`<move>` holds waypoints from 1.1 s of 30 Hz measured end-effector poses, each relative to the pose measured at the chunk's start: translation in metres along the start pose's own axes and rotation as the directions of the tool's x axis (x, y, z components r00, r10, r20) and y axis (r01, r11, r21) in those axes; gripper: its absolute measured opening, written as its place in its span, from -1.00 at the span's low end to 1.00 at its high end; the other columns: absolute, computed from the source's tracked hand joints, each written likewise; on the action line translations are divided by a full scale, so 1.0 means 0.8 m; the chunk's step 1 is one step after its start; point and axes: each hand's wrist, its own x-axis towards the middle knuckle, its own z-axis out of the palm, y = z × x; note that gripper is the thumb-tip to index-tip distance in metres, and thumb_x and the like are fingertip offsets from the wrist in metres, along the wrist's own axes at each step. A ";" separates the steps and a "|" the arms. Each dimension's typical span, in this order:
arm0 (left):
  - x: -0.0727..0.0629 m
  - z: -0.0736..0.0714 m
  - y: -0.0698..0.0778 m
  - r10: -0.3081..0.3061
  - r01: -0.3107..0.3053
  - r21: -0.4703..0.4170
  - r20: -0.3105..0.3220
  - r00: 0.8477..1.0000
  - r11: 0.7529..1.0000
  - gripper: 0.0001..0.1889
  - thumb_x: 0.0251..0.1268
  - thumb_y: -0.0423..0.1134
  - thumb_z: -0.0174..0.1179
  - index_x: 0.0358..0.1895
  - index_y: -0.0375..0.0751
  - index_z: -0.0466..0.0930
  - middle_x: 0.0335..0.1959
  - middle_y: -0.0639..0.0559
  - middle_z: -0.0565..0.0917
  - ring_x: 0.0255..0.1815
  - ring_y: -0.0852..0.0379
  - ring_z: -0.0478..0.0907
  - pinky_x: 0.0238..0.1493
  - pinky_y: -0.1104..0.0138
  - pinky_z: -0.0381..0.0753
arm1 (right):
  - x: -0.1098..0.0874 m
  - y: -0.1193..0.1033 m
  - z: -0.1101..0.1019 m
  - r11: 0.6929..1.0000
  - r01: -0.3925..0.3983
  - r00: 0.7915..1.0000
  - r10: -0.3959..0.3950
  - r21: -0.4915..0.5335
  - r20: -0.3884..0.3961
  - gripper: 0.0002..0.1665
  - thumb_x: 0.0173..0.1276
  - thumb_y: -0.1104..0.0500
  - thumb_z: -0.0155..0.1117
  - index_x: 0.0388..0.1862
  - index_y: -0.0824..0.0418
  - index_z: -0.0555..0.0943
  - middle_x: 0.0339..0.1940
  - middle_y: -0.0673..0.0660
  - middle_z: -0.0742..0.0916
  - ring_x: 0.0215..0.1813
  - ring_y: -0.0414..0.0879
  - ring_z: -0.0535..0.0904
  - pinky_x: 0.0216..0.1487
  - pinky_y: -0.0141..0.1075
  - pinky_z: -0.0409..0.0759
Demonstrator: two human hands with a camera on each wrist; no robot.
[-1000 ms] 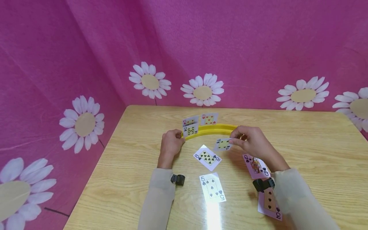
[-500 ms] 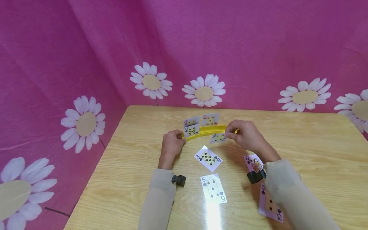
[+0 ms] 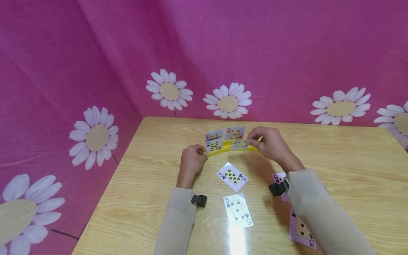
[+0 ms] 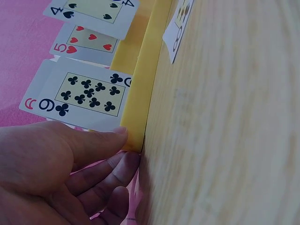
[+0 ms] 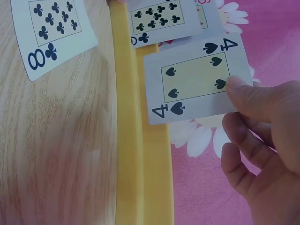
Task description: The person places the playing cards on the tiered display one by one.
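My left hand (image 3: 192, 160) grips the left end of a curved yellow card holder (image 4: 144, 79), thumb on top and fingers at its end. My right hand (image 3: 270, 142) pinches the four of spades (image 5: 194, 79) by its upper edge between thumb and forefinger. That card's lower edge overlaps the holder's groove in the right wrist view. Standing at the holder's left end is a nine of clubs (image 4: 86, 96), with a red-numbered card (image 3: 213, 135) behind it. A five of hearts (image 3: 235, 133) stands in the back row, right of these.
An eight of clubs (image 3: 232, 177) and a five of spades (image 3: 238, 210) lie face up on the wooden table (image 3: 143, 198). Under the right forearm, a queen of spades (image 3: 278, 178) and another spade card (image 3: 301, 230) are partly hidden. Behind rises a pink flowered cloth (image 3: 274, 53).
My right hand has moved left and away from me, bringing the four of spades from in front of the holder up to its groove. The left hand keeps its grip on the holder.
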 end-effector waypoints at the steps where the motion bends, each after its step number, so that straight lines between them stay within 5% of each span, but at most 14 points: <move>1: 0.000 0.000 0.000 0.006 -0.006 0.000 -0.003 1.000 1.000 -0.66 0.18 -0.39 0.42 0.05 -0.29 0.71 -0.22 -0.07 0.73 -0.16 0.07 0.64 -0.08 0.20 0.60 | 0.001 0.002 0.001 1.000 0.000 1.000 0.000 -0.005 -0.004 -0.90 0.24 0.38 0.45 -0.41 0.23 0.71 -0.43 0.04 0.71 -0.37 -0.07 0.55 -0.36 -0.17 0.50; 33: -0.002 0.000 -0.001 -0.010 0.010 -0.018 -0.002 1.000 1.000 -0.66 0.21 -0.38 0.40 0.08 -0.28 0.70 -0.19 -0.06 0.72 -0.16 0.09 0.61 -0.09 0.21 0.60 | 0.022 0.011 0.024 0.994 -0.111 0.993 0.110 0.010 0.052 -0.96 0.29 0.33 0.43 -0.36 0.26 0.71 -0.33 0.11 0.73 -0.29 0.00 0.57 -0.27 -0.13 0.54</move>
